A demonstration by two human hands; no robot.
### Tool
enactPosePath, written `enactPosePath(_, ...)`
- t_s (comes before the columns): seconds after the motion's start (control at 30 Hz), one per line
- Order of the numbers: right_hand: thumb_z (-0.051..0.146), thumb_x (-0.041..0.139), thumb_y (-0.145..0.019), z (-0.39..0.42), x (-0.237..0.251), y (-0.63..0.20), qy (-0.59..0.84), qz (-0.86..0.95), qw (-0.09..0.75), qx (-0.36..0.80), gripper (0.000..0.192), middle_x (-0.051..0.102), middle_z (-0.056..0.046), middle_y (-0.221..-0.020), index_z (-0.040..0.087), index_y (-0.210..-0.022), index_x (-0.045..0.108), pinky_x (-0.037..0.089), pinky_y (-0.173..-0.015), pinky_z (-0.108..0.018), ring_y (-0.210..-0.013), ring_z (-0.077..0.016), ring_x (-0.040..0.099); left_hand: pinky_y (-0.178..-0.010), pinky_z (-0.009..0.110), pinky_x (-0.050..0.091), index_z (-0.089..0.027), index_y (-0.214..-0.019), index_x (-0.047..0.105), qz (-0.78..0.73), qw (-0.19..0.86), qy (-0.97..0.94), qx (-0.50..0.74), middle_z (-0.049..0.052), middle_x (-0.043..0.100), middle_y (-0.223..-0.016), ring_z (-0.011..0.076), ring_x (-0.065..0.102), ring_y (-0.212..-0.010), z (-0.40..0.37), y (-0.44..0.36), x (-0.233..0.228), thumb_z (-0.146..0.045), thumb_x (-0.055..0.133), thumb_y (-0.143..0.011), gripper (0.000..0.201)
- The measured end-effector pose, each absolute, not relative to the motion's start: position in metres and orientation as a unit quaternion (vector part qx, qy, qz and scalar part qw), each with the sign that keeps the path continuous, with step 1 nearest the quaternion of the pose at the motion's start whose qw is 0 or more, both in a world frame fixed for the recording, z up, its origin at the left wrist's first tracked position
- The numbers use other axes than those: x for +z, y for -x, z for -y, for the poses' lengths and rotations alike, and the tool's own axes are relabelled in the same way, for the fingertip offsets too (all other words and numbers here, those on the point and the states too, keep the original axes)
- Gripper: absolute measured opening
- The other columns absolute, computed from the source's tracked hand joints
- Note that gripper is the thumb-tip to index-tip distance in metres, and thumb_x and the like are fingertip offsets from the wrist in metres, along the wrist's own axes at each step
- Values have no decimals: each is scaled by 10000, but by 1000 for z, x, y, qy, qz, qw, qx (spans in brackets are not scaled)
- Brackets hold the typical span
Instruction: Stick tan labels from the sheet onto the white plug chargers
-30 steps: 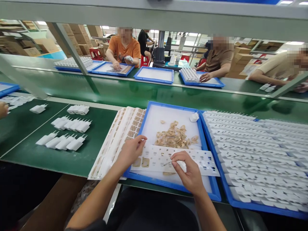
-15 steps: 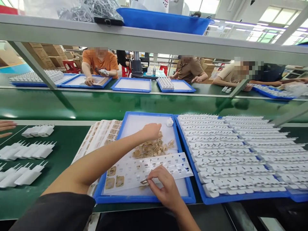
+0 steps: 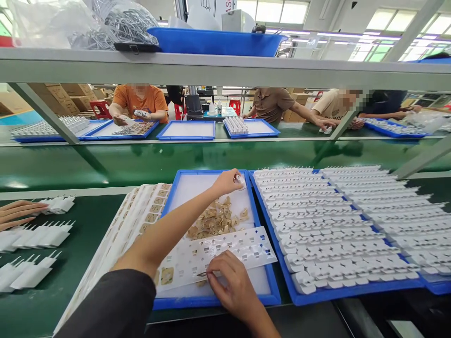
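My left hand (image 3: 228, 182) is at the far right corner of a blue-rimmed tray (image 3: 216, 301), its fingers closed around a small white piece (image 3: 240, 180) whose kind I cannot make out. My right hand (image 3: 232, 284) pinches a small tan sticker (image 3: 202, 274) edgewise between thumb and forefinger. Beneath it a white backing sheet (image 3: 243, 244) with rows of cut-outs lies slantwise across the tray; a few tan stickers are still on its left end. Behind the sheet is a heap of loose tan pieces (image 3: 214, 220).
White sticker sheets (image 3: 120, 234) are stacked left of the tray. At right, a second blue tray (image 3: 299, 298) holds rows of white charger housings (image 3: 310, 225). Another person's hand (image 3: 21, 211) touches white pronged units (image 3: 52, 232) at left. A shelf (image 3: 211, 68) crosses overhead; co-workers sit opposite.
My left hand has moved from above the tan heap to the white piece in the corner and closed on it. The right hand keeps its pinch. Another person's hand has come in from the left.
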State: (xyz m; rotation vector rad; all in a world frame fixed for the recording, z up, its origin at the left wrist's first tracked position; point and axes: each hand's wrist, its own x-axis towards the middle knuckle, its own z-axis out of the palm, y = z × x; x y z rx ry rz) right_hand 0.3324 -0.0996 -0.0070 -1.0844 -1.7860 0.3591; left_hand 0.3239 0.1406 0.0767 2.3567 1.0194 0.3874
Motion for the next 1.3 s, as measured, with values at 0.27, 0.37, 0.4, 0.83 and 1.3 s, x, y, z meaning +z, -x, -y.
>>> enactPosePath(0.27,165,614,-934,105,2,-331,400,637,571,329,74,685,-30,-846,234,-937,640,505,-759,-316,-810,-181,636,-937,331,535,-242,-1213,639,-266,605,-690,295,84,670,-1234,230,662,-1098,-5,-155,80,-310,803,-784,464)
enactPosePath(0.37,291,656,-937,105,10,-320,328,571,600,454,83,663,-32,-795,226,-889,639,516,-687,-303,-741,-176,630,-880,327,549,-250,-1244,653,-262,681,-568,380,80,717,-1125,228,686,-1015,33,-132,38,-374,812,-797,490)
enactPosePath(0.4,323,669,-931,104,12,-315,310,551,605,484,119,655,-29,-778,225,-873,635,515,-662,-295,-718,-172,623,-869,328,552,-254,-1251,658,-266,686,-543,405,79,727,-1102,231,691,-999,41,-130,23,-392,819,-791,507)
enactPosePath(0.83,444,822,-762,99,5,-293,255,400,562,677,345,546,32,-618,221,-710,563,392,-519,-249,-527,-117,459,-806,318,514,-220,-1157,741,-278,592,-635,411,76,682,-979,222,641,-893,43,-121,-4,-641,739,-788,560)
enactPosePath(1.3,462,811,-773,97,15,-278,290,386,550,681,345,553,27,-648,223,-730,567,383,-452,-234,-484,-99,430,-891,349,589,-279,-1304,669,-336,570,-620,421,106,668,-1259,270,656,-1134,45,-107,-13,-458,789,-818,531)
